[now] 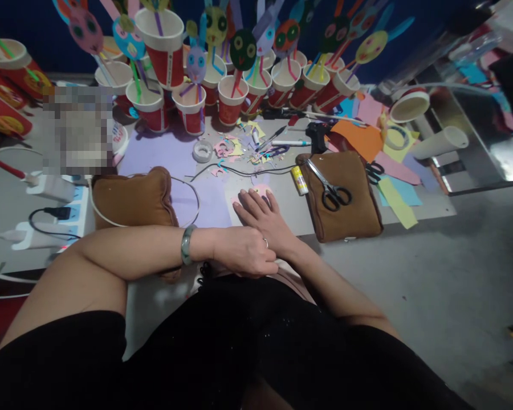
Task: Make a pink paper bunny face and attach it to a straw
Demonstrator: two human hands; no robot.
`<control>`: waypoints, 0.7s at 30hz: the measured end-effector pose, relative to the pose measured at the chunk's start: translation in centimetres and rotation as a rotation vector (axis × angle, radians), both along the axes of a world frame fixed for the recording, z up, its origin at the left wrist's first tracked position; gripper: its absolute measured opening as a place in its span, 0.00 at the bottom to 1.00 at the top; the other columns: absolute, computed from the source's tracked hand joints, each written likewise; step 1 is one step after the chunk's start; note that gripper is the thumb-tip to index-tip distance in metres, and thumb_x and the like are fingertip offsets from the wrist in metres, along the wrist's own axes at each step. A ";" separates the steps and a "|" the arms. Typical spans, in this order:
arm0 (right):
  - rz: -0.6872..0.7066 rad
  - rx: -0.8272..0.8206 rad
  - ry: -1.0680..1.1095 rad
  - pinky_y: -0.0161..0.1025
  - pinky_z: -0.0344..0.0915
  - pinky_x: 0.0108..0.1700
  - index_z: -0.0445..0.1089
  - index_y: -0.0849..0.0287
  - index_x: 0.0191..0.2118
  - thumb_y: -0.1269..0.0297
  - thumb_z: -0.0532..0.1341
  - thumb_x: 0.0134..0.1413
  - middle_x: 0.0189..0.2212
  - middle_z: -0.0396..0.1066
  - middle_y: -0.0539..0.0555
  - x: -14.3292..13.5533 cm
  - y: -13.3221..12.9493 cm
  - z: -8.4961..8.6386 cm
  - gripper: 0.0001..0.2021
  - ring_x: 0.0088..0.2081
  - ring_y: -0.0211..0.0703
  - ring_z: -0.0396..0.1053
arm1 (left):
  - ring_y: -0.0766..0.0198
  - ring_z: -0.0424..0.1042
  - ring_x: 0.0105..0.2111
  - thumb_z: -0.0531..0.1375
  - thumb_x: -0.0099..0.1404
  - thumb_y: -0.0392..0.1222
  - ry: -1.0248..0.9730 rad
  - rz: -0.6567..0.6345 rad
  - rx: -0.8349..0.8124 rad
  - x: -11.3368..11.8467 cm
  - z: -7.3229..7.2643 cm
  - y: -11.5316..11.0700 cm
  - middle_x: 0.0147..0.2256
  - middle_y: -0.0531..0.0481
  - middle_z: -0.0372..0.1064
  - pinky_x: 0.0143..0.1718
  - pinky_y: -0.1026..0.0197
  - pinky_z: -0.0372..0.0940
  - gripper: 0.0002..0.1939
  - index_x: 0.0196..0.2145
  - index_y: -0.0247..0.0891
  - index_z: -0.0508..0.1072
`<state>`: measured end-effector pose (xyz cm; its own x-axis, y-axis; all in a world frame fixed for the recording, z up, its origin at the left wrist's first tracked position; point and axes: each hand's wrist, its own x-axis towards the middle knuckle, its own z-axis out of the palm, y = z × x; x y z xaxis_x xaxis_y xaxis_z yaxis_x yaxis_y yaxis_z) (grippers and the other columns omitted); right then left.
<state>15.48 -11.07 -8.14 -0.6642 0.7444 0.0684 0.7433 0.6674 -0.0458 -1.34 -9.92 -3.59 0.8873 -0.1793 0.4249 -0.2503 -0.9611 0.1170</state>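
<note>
My right hand (pixel 263 219) lies flat on the table, fingers spread, partly over a small pink paper piece (pixel 263 191) on a pale sheet. Across its wrist rests my left hand (pixel 248 250), fingers curled, a ring on one finger and a green bangle on the wrist; whether it holds anything is hidden. Right of my right hand are a yellow glue stick (pixel 299 180) and black-handled scissors (pixel 333 193) on a brown cushion (pixel 346 222). Beyond my fingers lie paper scraps (pixel 228 148) and a tape roll (pixel 203 151).
Red-and-white cups (pixel 233 102) with straws and paper rabbit heads line the back. A second brown cushion (pixel 130 199) and a power strip (pixel 79 210) are at left. Coloured paper (pixel 357 138), a glue gun (pixel 317 136) and a thin black cable (pixel 248 171) lie around.
</note>
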 end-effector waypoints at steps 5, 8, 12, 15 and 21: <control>-0.016 -0.020 0.054 0.68 0.44 0.72 0.56 0.55 0.71 0.67 0.54 0.67 0.72 0.54 0.64 -0.4 0.6 0.2 0.28 0.73 0.62 0.49 | 0.65 0.70 0.22 0.60 0.66 0.35 0.050 0.014 0.014 0.1 -0.2 -0.1 0.25 0.52 0.74 0.21 0.57 0.54 0.06 0.30 0.40 0.73; -0.036 0.030 0.191 0.66 0.47 0.72 0.60 0.55 0.68 0.64 0.54 0.69 0.69 0.61 0.63 -0.1 0.8 0.6 0.24 0.71 0.58 0.55 | 0.64 0.70 0.22 0.58 0.68 0.36 0.091 0.028 0.040 0.0 0.1 0.0 0.26 0.51 0.74 0.20 0.56 0.52 0.07 0.31 0.40 0.73; -0.078 0.125 0.400 0.63 0.52 0.70 0.72 0.51 0.55 0.65 0.56 0.68 0.55 0.77 0.56 1.0 1.1 1.4 0.15 0.61 0.51 0.70 | 0.66 0.67 0.21 0.57 0.68 0.33 0.027 0.019 0.045 -0.3 0.5 0.1 0.23 0.53 0.70 0.21 0.57 0.53 0.09 0.30 0.39 0.71; -0.116 0.210 0.456 0.62 0.55 0.67 0.75 0.51 0.40 0.65 0.59 0.65 0.42 0.81 0.52 2.7 1.5 2.6 0.07 0.49 0.48 0.76 | 0.68 0.64 0.19 0.56 0.70 0.32 0.007 0.072 0.036 -0.5 0.8 0.1 0.23 0.54 0.68 0.20 0.59 0.52 0.10 0.30 0.39 0.68; -0.242 0.386 0.388 0.56 0.58 0.63 0.68 0.53 0.29 0.64 0.59 0.64 0.31 0.78 0.51 8.8 3.2 5.4 0.10 0.39 0.45 0.74 | 0.67 0.64 0.20 0.55 0.71 0.33 -0.003 0.135 0.021 -0.5 0.7 0.3 0.24 0.55 0.68 0.22 0.59 0.55 0.10 0.30 0.40 0.67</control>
<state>24.25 -7.82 -2.76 -0.3515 0.7445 0.5677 0.8535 0.5040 -0.1325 -1.82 -9.63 -2.90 0.9025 -0.0674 0.4253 -0.1192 -0.9882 0.0962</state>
